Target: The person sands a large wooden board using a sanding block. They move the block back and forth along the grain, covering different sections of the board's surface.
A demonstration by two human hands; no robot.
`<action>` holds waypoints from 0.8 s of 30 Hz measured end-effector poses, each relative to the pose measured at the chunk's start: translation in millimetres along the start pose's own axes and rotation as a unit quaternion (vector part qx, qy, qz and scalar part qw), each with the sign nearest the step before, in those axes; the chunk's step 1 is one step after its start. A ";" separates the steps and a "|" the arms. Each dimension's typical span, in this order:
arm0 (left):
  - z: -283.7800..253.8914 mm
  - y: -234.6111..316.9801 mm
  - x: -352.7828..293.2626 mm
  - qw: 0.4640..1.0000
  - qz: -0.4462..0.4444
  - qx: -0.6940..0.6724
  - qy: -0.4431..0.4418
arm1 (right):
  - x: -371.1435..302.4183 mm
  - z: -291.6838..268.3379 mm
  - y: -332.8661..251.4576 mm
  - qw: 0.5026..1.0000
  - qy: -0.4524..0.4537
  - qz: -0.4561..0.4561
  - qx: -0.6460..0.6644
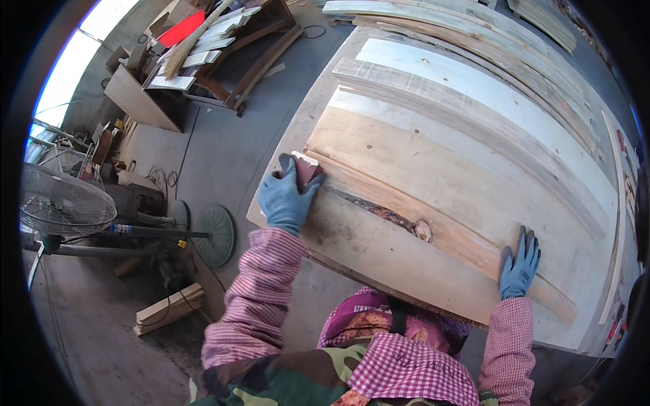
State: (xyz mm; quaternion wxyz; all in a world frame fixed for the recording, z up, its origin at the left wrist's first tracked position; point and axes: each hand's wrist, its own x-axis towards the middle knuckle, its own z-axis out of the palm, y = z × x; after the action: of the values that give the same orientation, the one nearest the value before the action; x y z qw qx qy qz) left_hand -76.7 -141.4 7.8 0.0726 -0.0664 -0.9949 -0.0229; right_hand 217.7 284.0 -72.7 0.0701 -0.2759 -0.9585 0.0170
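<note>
My left hand (287, 200), in a blue work glove, grips a reddish-brown sanding block (307, 172) with a whitish edge. It is at the left end of a long narrow wooden board (467, 252). A round knot (423, 231) and a dark, rough bark-like strip show along the board's near edge. Near the board's right end, my gloved right hand (519, 266) lies flat with its fingers spread, holding nothing. Under the board is the pale worktable (399, 267). Just beyond it lies a wider pale plank (406, 162).
More planks (474, 108) lie along the table's far side. A pedestal fan (68, 201) lies tipped over on the floor at left, near stacked wood pieces (169, 308). A wooden rack (237, 74) with white strips stands at the back left. Red-handled tools (615, 329) rest at the right edge.
</note>
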 end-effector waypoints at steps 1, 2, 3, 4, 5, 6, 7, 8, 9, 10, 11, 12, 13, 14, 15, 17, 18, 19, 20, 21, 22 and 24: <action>7.2 9.2 -13.1 1.000 0.004 -0.005 0.021 | 0.0 -0.4 -0.4 1.000 0.002 0.001 -0.002; 13.7 19.5 -25.6 0.999 0.005 -0.012 0.045 | 1.8 -0.9 1.0 1.000 0.008 0.003 -0.006; 15.0 29.6 -39.8 0.999 0.022 -0.025 0.034 | 0.9 -1.1 2.9 1.000 0.009 0.001 -0.009; 12.9 39.3 -52.3 0.998 0.038 -0.036 0.022 | -0.8 0.8 3.4 1.000 0.009 -0.001 -0.009; 10.9 47.1 -60.6 0.998 0.055 -0.034 0.025 | -3.1 2.9 3.8 1.000 0.004 0.003 -0.010; 9.8 48.3 -60.2 0.995 0.052 -0.080 -0.030 | -3.9 3.6 6.9 1.000 0.003 0.008 -0.014; 9.8 39.7 -59.8 0.995 0.089 -0.052 -0.016 | -2.4 0.9 10.1 1.000 0.001 0.010 -0.018; 8.6 25.6 -55.9 0.992 0.127 -0.024 -0.002 | -0.4 0.1 10.5 1.000 -0.003 0.005 -0.017; -2.5 21.6 -45.3 0.994 0.101 -0.027 -0.044 | -0.9 -1.6 9.9 1.000 -0.003 0.007 -0.021; 2.1 9.3 -34.9 0.997 0.078 -0.025 0.002 | -3.0 -1.0 6.8 1.000 -0.008 0.006 -0.019; 2.1 -7.8 -16.1 0.999 0.028 -0.021 -0.018 | -1.6 -0.7 3.9 1.000 -0.003 -0.001 -0.008; -0.1 -15.5 -1.1 0.999 -0.020 -0.017 -0.035 | -0.5 -0.5 2.3 1.000 -0.003 0.001 -0.006; 0.4 -15.3 -0.2 0.999 -0.026 -0.006 -0.022 | -0.2 -0.4 0.7 1.000 -0.003 0.002 -0.003; 0.4 -15.0 -0.3 0.999 -0.032 0.005 -0.008 | 0.0 0.3 -0.7 1.000 -0.004 0.002 0.000; 3.8 -12.4 -0.1 0.999 -0.036 0.011 0.003 | -0.8 0.4 -0.3 1.000 -0.005 0.004 -0.005; -5.0 17.2 -17.9 0.999 -0.001 -0.033 -0.035 | -0.7 0.7 2.0 1.000 -0.005 0.006 -0.016; -9.1 34.9 -33.1 0.997 0.013 -0.054 -0.054 | -0.9 0.7 2.9 1.000 -0.003 0.006 -0.013; -6.2 53.4 -51.4 0.995 0.079 -0.050 -0.041 | -2.1 -0.9 4.3 1.000 -0.001 0.005 -0.013; -3.4 67.2 -65.1 0.988 0.143 -0.045 -0.028 | -2.9 -1.8 5.0 1.000 0.001 0.004 -0.012; -1.2 72.8 -68.1 0.986 0.153 -0.069 -0.011 | -2.4 -1.2 6.6 1.000 -0.005 0.008 -0.013; 2.7 74.9 -68.9 0.982 0.165 -0.094 0.006 | -3.8 -0.2 8.4 1.000 -0.010 0.012 -0.016; -1.9 51.9 -51.0 0.968 0.233 -0.096 -0.017 | -1.1 0.0 10.6 1.000 -0.010 0.015 -0.018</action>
State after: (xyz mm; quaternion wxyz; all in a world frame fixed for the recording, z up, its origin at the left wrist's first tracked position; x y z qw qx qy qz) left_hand -19.4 -96.6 4.0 0.0520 -0.3038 -0.9461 -0.0992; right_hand 224.1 292.4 -73.6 0.0553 -0.2916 -0.9549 0.0037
